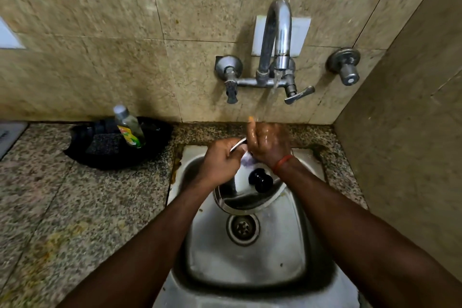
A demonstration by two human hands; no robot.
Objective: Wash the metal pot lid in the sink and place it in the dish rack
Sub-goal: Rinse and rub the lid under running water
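Observation:
A round metal pot lid [246, 195] with a black knob [260, 179] is tilted over the steel sink [246, 262], its knob side facing me. My left hand [220, 160] grips the lid's upper left rim. My right hand [267, 142] is wet and pressed against the lid's top edge, fingers curled, under the water stream from the tap [277, 37]. Whether the right hand holds a scrubber is hidden. No dish rack is in view.
A black tray [82, 147] on the speckled granite counter [75, 207] left of the sink holds a dish soap bottle [128, 126] and a dark scrub pad [103, 146]. The tiled wall carries two tap valves. A side wall stands close on the right.

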